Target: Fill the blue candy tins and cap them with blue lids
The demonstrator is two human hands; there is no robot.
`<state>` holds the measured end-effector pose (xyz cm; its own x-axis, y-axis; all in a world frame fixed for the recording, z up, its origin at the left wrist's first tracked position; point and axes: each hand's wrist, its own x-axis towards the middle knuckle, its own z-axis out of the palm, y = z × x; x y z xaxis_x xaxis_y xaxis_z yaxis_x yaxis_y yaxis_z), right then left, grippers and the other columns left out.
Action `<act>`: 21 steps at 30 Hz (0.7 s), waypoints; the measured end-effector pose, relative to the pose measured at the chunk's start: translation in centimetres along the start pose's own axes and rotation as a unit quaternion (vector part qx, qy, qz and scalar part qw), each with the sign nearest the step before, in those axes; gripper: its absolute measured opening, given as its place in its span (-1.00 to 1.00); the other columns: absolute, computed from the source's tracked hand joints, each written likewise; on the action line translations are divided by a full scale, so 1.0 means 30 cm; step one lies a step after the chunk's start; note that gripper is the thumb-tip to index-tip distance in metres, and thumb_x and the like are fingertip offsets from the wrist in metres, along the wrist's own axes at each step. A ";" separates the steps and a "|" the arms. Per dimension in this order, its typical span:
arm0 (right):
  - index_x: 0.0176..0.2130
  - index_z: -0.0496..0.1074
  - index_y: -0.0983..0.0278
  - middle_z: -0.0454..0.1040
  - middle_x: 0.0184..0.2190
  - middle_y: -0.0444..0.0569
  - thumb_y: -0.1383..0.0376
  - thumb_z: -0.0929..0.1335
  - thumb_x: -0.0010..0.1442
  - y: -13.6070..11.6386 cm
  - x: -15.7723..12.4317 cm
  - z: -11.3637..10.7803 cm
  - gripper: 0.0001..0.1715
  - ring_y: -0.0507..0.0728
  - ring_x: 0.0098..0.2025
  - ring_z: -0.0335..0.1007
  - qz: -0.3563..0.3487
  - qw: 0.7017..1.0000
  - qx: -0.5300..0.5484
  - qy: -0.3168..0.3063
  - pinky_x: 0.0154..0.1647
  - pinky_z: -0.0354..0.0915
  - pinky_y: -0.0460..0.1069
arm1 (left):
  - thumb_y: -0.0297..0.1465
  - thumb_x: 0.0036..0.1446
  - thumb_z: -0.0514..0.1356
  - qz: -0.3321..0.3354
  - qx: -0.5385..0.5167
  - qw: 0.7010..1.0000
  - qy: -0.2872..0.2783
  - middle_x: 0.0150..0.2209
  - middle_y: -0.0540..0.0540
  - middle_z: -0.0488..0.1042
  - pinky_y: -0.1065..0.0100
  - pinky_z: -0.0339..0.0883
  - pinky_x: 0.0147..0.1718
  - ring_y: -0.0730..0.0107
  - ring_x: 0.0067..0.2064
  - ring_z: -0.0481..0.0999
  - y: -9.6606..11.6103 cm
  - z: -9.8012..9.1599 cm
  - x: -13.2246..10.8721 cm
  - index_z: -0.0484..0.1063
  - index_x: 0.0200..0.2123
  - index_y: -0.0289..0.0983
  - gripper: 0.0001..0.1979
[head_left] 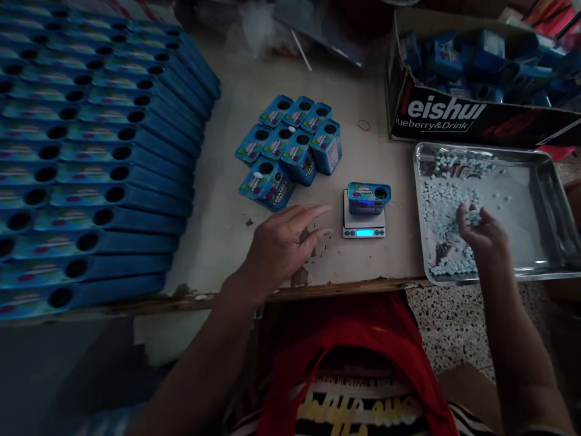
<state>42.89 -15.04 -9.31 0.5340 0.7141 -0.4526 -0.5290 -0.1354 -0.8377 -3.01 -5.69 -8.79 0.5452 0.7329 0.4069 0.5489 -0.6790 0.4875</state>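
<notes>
**Small blue box (pixel 365 204) sits on a scale (pixel 351 223) between the person's two hands**

The small blue box stands on the scale's plate, hole side up, with the lit display on the near edge. The left hand (pixel 287 241) is just to its left and a little nearer the person, thumb and fingers parted, gripping nothing; its fingertips point toward the scale without touching it. Whether this hand touches the table (pixel 218 209) cannot be told.

The right hand (pixel 488 235) is well apart from the box, over on the right, inside a metal tray (pixel 529 236). Its fingers curl loosely around a clump of pale pellets, and many more loose pellets (pixel 438 203) lie mainly along the tray's left side.

Beyond the left hand stands a cluster of blue boxes (pixel 297 158), with white pieces on top of two of them. Long rows of stacked boxes (pixel 149 221) fill the far left. Behind the tray, a black carton (pixel 494 124) holds more blue packs (pixel 447 56) in a jumble.
</notes>
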 end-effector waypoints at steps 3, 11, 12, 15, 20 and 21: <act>-0.30 0.30 0.17 0.42 -0.43 -0.21 0.35 0.43 0.37 0.076 -0.058 0.058 -0.76 -0.04 -0.49 0.39 0.052 0.997 0.054 0.024 -0.49 0.48 -0.17 | -0.29 0.40 0.31 -0.068 -0.066 0.995 -0.025 0.05 -0.12 0.73 0.13 0.69 0.06 0.13 0.06 0.75 -0.014 0.026 0.004 0.60 0.17 -0.12 -0.69; -0.24 0.40 0.21 0.41 -0.41 -0.19 0.20 0.65 0.14 -0.036 -0.115 0.351 -0.58 -0.13 -0.56 0.06 0.153 0.953 -0.157 -0.208 -0.68 -0.03 -0.25 | -0.17 0.37 0.30 -0.157 -0.137 0.977 -0.043 0.08 -0.14 0.72 0.05 0.65 0.13 0.06 0.09 0.73 -0.062 0.037 -0.018 0.63 0.13 -0.10 -0.67; -0.23 0.43 0.22 0.42 -0.40 -0.17 0.16 0.66 0.13 -0.054 -0.127 0.399 -0.57 -0.12 -0.55 0.09 0.144 0.944 -0.174 -0.241 -0.66 -0.01 -0.24 | -0.16 0.37 0.30 -0.153 -0.138 0.978 -0.041 0.07 -0.15 0.72 0.03 0.65 0.13 0.06 0.08 0.74 -0.069 0.038 -0.025 0.63 0.13 -0.12 -0.66; -0.21 0.49 0.25 0.45 -0.38 -0.15 0.13 0.68 0.11 -0.073 -0.166 0.537 -0.55 -0.09 -0.48 0.19 0.110 0.908 -0.228 -0.333 -0.57 0.08 -0.17 | -0.16 0.40 0.27 -0.148 -0.122 0.980 -0.044 0.09 -0.14 0.71 0.05 0.63 0.14 0.08 0.09 0.73 -0.090 0.029 -0.048 0.62 0.16 -0.12 -0.65; -0.21 0.54 0.23 0.42 -0.47 -0.19 0.06 0.58 0.29 -0.045 -0.187 0.657 -0.67 -0.06 -0.52 0.11 -0.015 0.833 -0.401 -0.381 -0.54 -0.01 -0.09 | -0.15 0.45 0.21 -0.135 -0.081 0.986 -0.052 0.17 -0.08 0.67 0.13 0.58 0.19 0.09 0.18 0.68 -0.133 -0.013 -0.083 0.55 0.24 -0.04 -0.62; -0.22 0.56 0.23 0.41 -0.49 -0.19 0.07 0.55 0.32 -0.040 -0.185 0.665 -0.71 -0.05 -0.51 0.11 -0.061 0.814 -0.442 -0.372 -0.53 -0.01 -0.08 | -0.15 0.45 0.22 -0.136 -0.081 0.986 -0.053 0.17 -0.09 0.67 0.12 0.57 0.20 0.08 0.18 0.68 -0.142 -0.018 -0.087 0.54 0.26 -0.06 -0.60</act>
<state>27.41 -5.15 0.31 -0.1750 0.9328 -0.3151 0.3560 -0.2384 -0.9036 -7.12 -4.71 -11.51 0.4590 0.8730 0.1650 0.5807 -0.4354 0.6879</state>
